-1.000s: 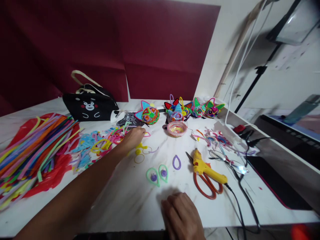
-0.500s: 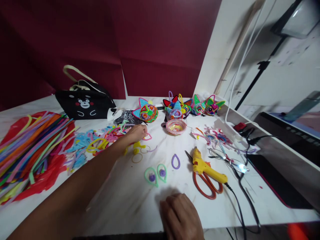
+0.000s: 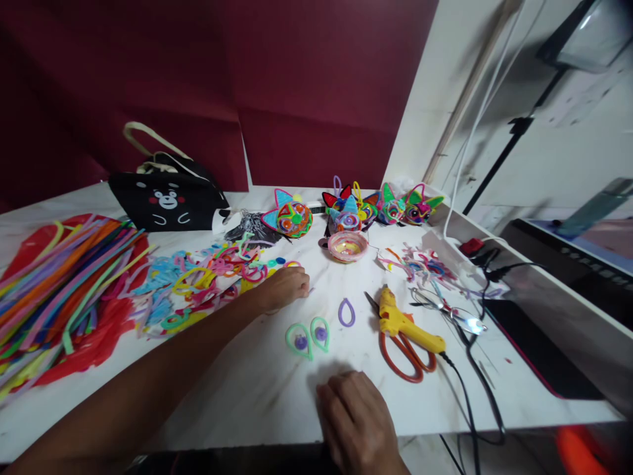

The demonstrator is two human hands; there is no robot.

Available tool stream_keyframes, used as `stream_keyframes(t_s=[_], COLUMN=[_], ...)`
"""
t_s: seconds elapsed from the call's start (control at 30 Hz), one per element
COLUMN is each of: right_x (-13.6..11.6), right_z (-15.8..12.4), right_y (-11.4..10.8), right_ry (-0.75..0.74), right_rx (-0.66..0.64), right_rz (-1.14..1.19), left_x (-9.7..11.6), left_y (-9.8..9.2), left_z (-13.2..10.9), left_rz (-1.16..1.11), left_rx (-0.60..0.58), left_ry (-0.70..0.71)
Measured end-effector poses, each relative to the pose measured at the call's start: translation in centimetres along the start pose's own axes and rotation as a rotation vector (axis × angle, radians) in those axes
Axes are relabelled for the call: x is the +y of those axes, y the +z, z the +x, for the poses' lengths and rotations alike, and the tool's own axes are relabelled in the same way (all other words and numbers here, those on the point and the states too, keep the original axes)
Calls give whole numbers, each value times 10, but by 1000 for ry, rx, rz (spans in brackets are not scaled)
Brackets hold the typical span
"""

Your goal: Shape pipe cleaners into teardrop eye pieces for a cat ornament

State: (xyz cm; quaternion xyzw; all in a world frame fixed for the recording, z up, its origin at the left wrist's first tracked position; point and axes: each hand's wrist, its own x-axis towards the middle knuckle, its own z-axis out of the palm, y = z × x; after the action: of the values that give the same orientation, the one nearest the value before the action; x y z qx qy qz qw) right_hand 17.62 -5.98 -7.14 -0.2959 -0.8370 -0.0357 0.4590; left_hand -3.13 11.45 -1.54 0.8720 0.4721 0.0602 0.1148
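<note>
My left hand (image 3: 285, 289) reaches over the middle of the white table, fingers closed; what they pinch, if anything, is hidden. It covers the spot right of a heap of coloured pipe-cleaner pieces (image 3: 192, 277). Near the front edge my right hand (image 3: 360, 415) rests with its fingers curled in, and nothing shows in it. Between the hands lie two green teardrop loops, the left (image 3: 299, 341) and the right (image 3: 320, 334), each with a purple coil inside. A plain purple teardrop loop (image 3: 347, 313) lies to their right.
A yellow glue gun (image 3: 403, 322) lies over orange-handled scissors (image 3: 403, 359), with pliers (image 3: 457, 315) and cables beyond. Long pipe cleaners (image 3: 74, 284) spread at left. Behind are a black bag (image 3: 168, 204), a pink bowl (image 3: 348, 248) and several colourful cat-head figures, one orange-green (image 3: 294, 219).
My left hand has come nearer and slightly right, away from the pink loop and over where yellow pieces and thin rings lay. The right hand stays about where it was.
</note>
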Motion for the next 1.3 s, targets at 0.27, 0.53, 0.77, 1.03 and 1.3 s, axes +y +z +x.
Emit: stream_keyframes(t_s=[0.27,0.53,0.77,1.03,1.3], right_x=[1,-1,0,0,1], right_z=[1,1,1,-2,-1], right_y=[0,-1,0,0,-1], right_ry=[3,6,15,2,-22], right_rx=[17,12,-4,-13,0], right_rz=[8,8,-15,0,-38], left_x=[18,35,47,53,35], left_y=[-9,-3,3,12,22], left_z=[-6,-29,-45,-51,-28], left_rz=[-132,-1066,-1353,-1371,-764], left_rx=[153,276,257,313,499], left_ry=[-76,-283,-445,-404,-326])
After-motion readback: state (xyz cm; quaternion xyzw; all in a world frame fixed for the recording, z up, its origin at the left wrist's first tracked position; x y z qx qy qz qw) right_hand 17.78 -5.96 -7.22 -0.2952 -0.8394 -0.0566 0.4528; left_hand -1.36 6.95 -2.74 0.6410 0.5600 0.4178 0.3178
